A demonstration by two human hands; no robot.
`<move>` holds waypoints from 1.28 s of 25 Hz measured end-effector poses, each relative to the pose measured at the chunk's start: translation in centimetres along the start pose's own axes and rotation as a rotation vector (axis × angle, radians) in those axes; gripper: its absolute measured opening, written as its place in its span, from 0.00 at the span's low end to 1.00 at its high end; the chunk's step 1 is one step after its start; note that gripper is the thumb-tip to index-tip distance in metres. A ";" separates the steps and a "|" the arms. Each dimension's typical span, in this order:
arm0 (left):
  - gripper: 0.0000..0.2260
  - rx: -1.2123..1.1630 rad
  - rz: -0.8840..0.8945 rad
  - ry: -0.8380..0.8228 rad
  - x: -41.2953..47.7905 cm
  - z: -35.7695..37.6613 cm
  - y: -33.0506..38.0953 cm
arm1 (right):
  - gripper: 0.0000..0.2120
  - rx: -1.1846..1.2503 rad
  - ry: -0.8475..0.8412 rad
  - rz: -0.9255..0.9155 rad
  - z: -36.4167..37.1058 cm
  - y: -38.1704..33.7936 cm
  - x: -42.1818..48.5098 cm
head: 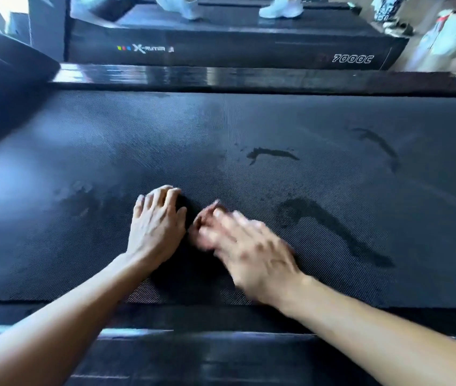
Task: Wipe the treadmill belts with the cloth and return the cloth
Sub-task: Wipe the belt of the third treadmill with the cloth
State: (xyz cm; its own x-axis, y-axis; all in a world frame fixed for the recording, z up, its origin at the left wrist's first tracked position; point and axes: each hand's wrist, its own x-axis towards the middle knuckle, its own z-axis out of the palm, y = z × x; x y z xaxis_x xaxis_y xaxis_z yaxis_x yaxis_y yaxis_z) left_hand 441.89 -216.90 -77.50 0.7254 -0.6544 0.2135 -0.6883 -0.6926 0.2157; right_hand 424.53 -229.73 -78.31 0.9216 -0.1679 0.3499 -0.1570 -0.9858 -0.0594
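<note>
- The cloth appears to be the dark patch lying flat on the treadmill belt, under and between the two hands, near the belt's near edge. It is almost the same colour as the belt, so its outline is hard to trace.
- The left hand presses down on it with fingers stretched out and slightly spread, grasping nothing.
- The right hand sits just beside the left and is blurred. Whether its fingers are flat or pinching the cloth cannot be told.
- Judging by how it lies, the cloth is thin, soft and light. It will bunch or fold rather than slide as one piece, so flat palms spread over its middle should carry it best.
- The belt looks ribbed and grippy, which is likely to drag at the fabric.
- Wet streaks on the belt to the right suggest the cloth is damp, so it may cling.
- To lift it for return, pinching a gathered fold or an edge should be enough.
</note>
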 end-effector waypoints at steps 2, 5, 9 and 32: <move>0.24 -0.003 -0.017 -0.078 1.1 0.6 0.0 | 0.24 0.003 -0.067 0.363 0.3 1.2 3.2; 0.25 0.010 -0.050 -0.102 1.5 1.6 -0.2 | 0.26 -0.043 -0.126 0.349 0.0 1.2 3.4; 0.26 0.027 -0.064 -0.099 1.3 1.6 -0.1 | 0.23 -0.004 -0.109 0.004 -1.7 1.0 -1.2; 0.30 0.078 -0.049 -0.060 1.4 1.9 0.1 | 0.24 0.055 -0.256 0.467 4.4 6.5 18.2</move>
State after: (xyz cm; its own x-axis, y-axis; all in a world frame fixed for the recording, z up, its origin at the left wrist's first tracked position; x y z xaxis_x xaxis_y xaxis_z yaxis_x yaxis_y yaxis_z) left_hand 442.81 -218.41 -78.96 0.7588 -0.6346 0.1468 -0.6512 -0.7442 0.1487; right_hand 441.80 -239.18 -76.42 0.8165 -0.5763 0.0357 -0.5583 -0.8037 -0.2058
